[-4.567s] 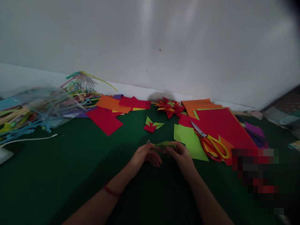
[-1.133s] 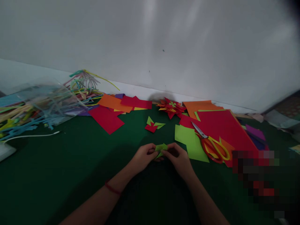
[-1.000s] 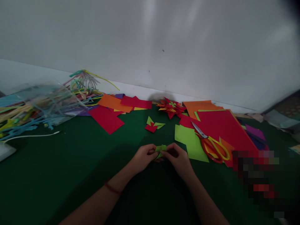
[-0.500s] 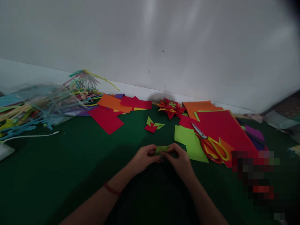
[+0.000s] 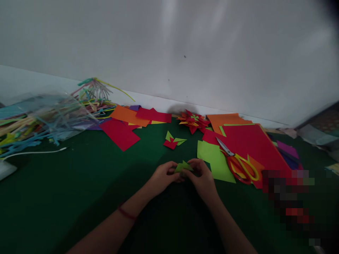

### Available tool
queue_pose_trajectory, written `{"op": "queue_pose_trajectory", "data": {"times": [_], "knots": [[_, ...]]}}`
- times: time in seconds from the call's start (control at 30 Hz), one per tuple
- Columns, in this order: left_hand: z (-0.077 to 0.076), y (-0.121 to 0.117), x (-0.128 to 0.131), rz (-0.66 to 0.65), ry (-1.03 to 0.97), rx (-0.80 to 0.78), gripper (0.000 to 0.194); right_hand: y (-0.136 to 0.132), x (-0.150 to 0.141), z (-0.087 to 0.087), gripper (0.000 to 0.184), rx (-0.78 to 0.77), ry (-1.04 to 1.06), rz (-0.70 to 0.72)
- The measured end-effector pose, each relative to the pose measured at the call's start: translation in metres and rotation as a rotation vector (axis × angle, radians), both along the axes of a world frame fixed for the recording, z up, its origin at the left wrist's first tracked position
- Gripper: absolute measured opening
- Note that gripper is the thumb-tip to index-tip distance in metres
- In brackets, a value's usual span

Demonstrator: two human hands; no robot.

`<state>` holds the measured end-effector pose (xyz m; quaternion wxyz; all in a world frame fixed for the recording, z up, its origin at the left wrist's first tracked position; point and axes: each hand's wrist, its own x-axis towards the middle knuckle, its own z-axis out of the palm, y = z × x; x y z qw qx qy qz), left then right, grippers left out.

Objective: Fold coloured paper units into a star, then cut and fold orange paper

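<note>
Between my two hands is a small piece of folded green paper (image 5: 182, 166) with a pointed top edge. My left hand (image 5: 164, 177) pinches its left side. My right hand (image 5: 199, 173) grips the other side, thumb pressed on the front. Fingers hide its lower part. Just beyond lies a small folded red and green paper piece (image 5: 172, 140) with pointed tips. Farther back, against the wall, sits a layered red, orange and green paper flower (image 5: 193, 121). To the right of my right hand lies a light green paper sheet (image 5: 221, 165).
Scissors (image 5: 238, 162) with red and yellow handles lie over papers at the right, near a large red sheet (image 5: 246, 144). Orange paper (image 5: 129, 116) and red paper (image 5: 120, 134) spread at the back left. A clear bag (image 5: 58, 109) of pipe cleaners and a white cable (image 5: 37, 152) lie far left.
The green paper between my fingers went from a flat-topped strip to a shape with points standing up. Both hands stay in nearly the same place.
</note>
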<state>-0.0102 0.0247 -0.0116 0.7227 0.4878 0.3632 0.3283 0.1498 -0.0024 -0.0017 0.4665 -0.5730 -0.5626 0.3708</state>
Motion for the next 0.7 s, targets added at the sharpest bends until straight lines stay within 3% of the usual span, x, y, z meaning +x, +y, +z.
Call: {"op": "queue_pose_trajectory", "data": {"times": [0.17,0.23,0.37,0.7], "knots": [[-0.0031,-0.0007,0.0007,-0.005,0.013,-0.020,0.022,0.0015,-0.0013,0.0023,0.035,-0.002,0.080,-0.061],[-0.0028,-0.0006,0.0003,-0.002,-0.012,-0.059,0.023,0.0020,-0.0026,0.0025,0.037,-0.077,0.167,-0.003],[-0.0014,-0.0006,-0.0002,-0.018,-0.040,-0.089,0.024,0.0028,-0.0046,-0.0019,0.022,-0.194,0.254,0.128],[-0.0004,-0.0044,0.0030,0.021,0.009,0.073,0.024,0.0037,-0.0032,-0.0013,0.027,-0.171,0.307,0.017]]}}
